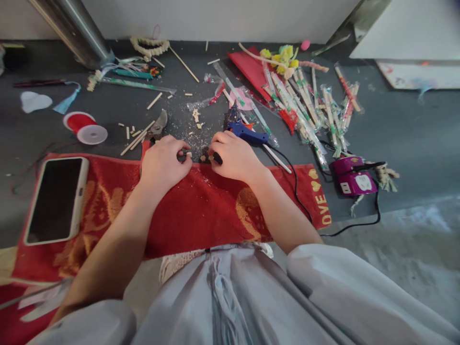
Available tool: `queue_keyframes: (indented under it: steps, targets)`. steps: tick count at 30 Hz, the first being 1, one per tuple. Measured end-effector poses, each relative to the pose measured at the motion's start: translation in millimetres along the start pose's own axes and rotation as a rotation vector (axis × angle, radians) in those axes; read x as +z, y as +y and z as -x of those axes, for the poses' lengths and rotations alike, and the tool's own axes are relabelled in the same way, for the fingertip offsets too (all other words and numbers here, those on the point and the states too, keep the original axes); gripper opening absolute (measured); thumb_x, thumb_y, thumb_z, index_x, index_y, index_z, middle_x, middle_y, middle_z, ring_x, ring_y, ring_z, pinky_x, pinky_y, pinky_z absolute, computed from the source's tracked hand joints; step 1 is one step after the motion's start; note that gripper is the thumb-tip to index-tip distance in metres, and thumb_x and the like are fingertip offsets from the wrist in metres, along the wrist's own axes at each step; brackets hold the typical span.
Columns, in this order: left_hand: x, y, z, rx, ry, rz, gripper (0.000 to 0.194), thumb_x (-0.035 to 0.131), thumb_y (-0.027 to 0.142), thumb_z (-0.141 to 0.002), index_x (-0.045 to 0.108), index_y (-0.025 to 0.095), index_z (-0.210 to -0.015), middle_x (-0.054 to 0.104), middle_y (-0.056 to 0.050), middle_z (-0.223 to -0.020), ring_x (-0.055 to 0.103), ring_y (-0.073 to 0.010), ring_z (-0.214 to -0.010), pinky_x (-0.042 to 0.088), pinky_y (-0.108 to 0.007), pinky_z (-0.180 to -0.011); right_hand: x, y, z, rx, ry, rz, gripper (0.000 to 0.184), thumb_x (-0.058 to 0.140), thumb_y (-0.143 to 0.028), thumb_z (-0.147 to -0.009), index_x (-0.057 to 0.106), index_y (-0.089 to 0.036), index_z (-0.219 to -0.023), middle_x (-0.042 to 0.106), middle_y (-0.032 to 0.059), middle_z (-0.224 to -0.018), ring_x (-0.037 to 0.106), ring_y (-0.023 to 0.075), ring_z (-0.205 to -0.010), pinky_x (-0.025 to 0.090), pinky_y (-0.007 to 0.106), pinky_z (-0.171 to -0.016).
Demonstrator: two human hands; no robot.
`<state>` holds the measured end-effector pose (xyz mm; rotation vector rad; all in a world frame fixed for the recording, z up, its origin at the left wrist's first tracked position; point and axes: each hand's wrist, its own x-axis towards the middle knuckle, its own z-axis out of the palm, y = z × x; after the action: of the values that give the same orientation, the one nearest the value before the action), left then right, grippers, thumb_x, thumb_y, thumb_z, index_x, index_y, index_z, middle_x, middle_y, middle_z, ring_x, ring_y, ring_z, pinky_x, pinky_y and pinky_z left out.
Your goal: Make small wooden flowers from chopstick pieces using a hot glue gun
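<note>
1. Our left hand [165, 162] curves over the far edge of the red terry towel [201, 211], which lies along the front edge of the dark grey tabletop [398, 129]; thumb and forefinger seem narrowed on a tiny pale wooden piece [189, 154].
2. Our right hand [235, 157] faces it with fingers bent inward – whether they grip anything, we cannot tell. A small brown lump [203, 158] sits between the two hands.
3. Steel-bladed cutters [159, 125] lie just beyond our left hand, and a blue plastic glue gun [253, 133] just beyond our right, towards the tabletop's back edge.
4. For good control, we should pinch so small a piece lightly, brace both wrists on the towel, and mind the gun's nozzle – it could be hot.
</note>
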<state>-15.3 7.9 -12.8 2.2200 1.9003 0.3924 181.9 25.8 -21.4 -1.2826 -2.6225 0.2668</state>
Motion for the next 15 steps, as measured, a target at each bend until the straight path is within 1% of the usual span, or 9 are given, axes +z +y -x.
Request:
queue_keyframes:
  steps: [6,11,15]
  targets:
    - [1.1,0.0,-0.5,0.021,-0.055,-0.044,0.024,0.056,0.030,-0.083,0.073,0.022,-0.098,0.069,-0.006,-0.099,0.066,-0.0250,-0.094,0.050,-0.035,-0.078,-1.9,-1.7,-0.5,0.006,-0.042,-0.013,0.022,0.055,-0.015,-0.082,0.071,-0.009,-0.095,0.063,0.0145,-0.108,0.055,0.0278,-0.104,0.047,0.040,-0.093]
    - [1.5,-0.6,-0.6,0.019,-0.067,-0.053,0.025,0.055,0.031,-0.084,0.073,0.021,-0.098,0.069,-0.006,-0.099,0.066,-0.0251,-0.095,0.050,-0.035,-0.079,-6.4,-1.2,0.4,0.017,-0.039,-0.047,0.025,0.056,-0.015,-0.081,0.071,-0.009,-0.100,0.063,0.0146,-0.111,0.056,0.0279,-0.105,0.047,0.040,-0.094]
    - [3.0,-2.4,-0.7,0.024,-0.063,-0.056,0.023,0.055,0.030,-0.084,0.073,0.021,-0.096,0.069,-0.006,-0.098,0.066,-0.0246,-0.093,0.050,-0.035,-0.078,-7.1,0.4,1.4,0.030,-0.013,-0.065,0.028,0.052,-0.011,-0.080,0.070,-0.009,-0.101,0.064,0.0147,-0.111,0.057,0.0279,-0.106,0.047,0.040,-0.094]
